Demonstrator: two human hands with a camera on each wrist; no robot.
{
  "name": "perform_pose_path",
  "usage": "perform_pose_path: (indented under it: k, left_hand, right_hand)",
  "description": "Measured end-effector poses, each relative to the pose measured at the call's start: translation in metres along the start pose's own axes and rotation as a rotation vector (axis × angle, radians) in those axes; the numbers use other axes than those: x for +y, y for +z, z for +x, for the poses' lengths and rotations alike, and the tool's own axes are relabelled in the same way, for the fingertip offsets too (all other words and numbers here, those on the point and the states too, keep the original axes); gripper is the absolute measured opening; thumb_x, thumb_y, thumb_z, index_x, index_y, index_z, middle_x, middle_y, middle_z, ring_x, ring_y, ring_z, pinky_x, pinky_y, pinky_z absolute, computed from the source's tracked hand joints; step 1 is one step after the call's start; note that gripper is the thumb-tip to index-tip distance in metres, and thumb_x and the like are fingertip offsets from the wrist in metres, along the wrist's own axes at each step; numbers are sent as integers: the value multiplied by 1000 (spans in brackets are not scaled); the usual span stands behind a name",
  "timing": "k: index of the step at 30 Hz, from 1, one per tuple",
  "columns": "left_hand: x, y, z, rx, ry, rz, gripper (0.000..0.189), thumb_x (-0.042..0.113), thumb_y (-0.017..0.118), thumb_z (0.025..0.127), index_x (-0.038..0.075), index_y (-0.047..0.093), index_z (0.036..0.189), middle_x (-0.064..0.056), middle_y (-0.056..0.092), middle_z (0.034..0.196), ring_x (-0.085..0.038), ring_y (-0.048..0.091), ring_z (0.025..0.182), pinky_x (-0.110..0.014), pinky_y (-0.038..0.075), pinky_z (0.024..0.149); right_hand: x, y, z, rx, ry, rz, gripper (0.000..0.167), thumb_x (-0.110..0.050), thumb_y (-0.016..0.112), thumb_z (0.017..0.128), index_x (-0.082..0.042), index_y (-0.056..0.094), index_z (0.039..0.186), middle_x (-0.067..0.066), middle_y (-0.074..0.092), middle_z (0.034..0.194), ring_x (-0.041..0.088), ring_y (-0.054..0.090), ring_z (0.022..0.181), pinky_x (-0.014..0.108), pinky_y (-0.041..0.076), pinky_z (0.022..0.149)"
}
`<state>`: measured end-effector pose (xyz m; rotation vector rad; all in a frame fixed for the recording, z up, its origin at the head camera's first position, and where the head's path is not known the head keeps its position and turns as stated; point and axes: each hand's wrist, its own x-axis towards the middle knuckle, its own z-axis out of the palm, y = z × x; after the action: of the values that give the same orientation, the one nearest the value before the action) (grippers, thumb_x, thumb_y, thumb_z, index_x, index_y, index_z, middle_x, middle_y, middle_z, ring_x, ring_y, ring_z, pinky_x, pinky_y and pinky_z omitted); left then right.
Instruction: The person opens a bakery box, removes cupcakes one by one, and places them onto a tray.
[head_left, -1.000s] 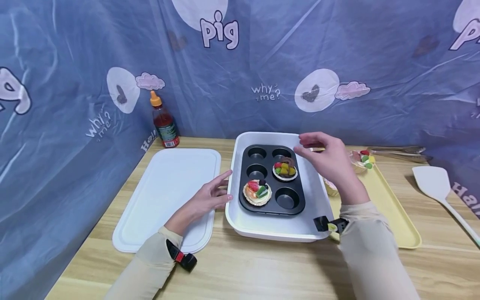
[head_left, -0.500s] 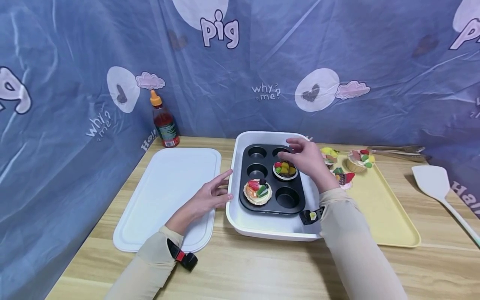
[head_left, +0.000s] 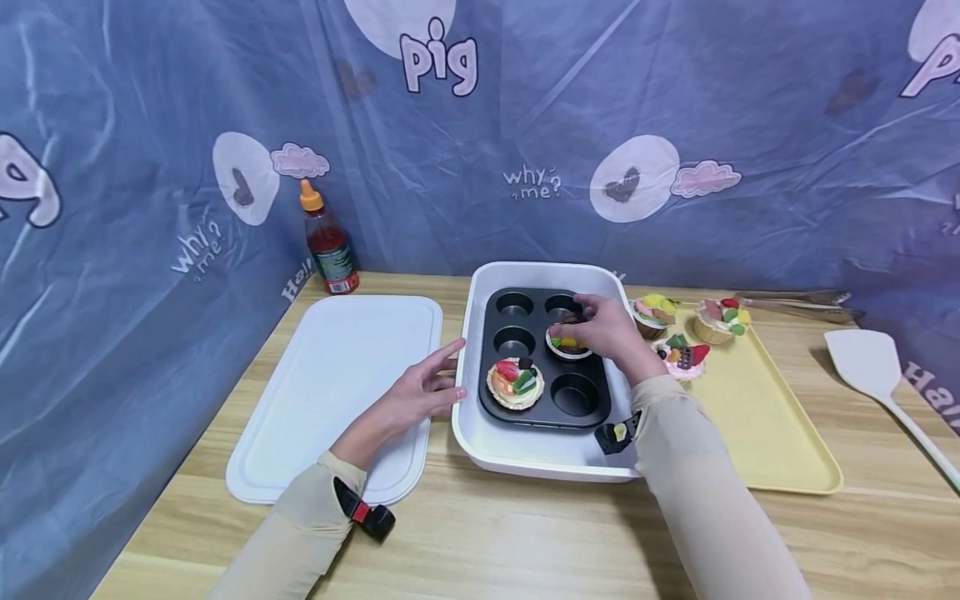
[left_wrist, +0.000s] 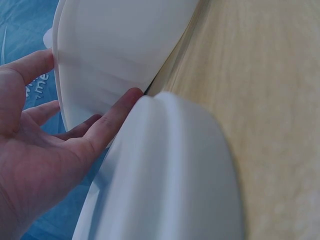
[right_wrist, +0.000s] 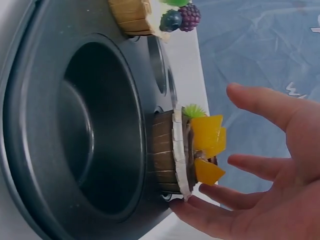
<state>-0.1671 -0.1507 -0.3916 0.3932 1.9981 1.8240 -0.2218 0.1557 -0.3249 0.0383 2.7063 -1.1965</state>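
Note:
My right hand (head_left: 606, 332) hovers over a fruit tart (head_left: 567, 343) with yellow chunks, its fingers spread around it. In the right wrist view, the thumb stands apart from this tart's topping (right_wrist: 206, 137) and the lowest fingertips are close to its crust. The tart sits in a cup of a dark muffin tin (head_left: 543, 421). A second tart (head_left: 515, 384), topped with strawberry and dark berries, fills a front cup. My left hand (head_left: 412, 393) rests its extended fingers against the side of the white basin (head_left: 525, 463) that holds the tin; the left wrist view shows fingertips at the basin wall (left_wrist: 120, 45).
A white tray (head_left: 330, 392) lies left of the basin. On the right, a yellow tray (head_left: 772, 442) carries three cakes (head_left: 716, 323). Beyond it are metal tongs (head_left: 802, 305) and a white spatula (head_left: 866, 365). A sauce bottle (head_left: 330, 246) stands at the back left.
My right hand has moved left from the basin's right edge and lowered over the yellow-topped tart, uncovering the cakes on the yellow tray. My left hand has stayed put.

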Motion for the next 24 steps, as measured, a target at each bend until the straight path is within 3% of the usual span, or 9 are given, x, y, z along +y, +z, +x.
perform_pose_path:
  k: [9,24]
  left_hand:
    - [1,1,0,-3,3,-5,78,5,65,96,19,25,162,-25,39,152,-35,55,129,-36,61,89]
    - [1,1,-1,-2,0,-16,78,3,65,96,19,25,162,-25,39,152,-37,54,130,-36,61,88]
  right_hand:
    - [3,4,2,-24,8,-51,76,-28,76,88,-2,43,151,31,46,149,40,48,130,51,43,112]
    - [5,7,3,-7,15,-57,68,-17,81,84,-4,53,144,26,53,145,37,51,128,52,42,113]
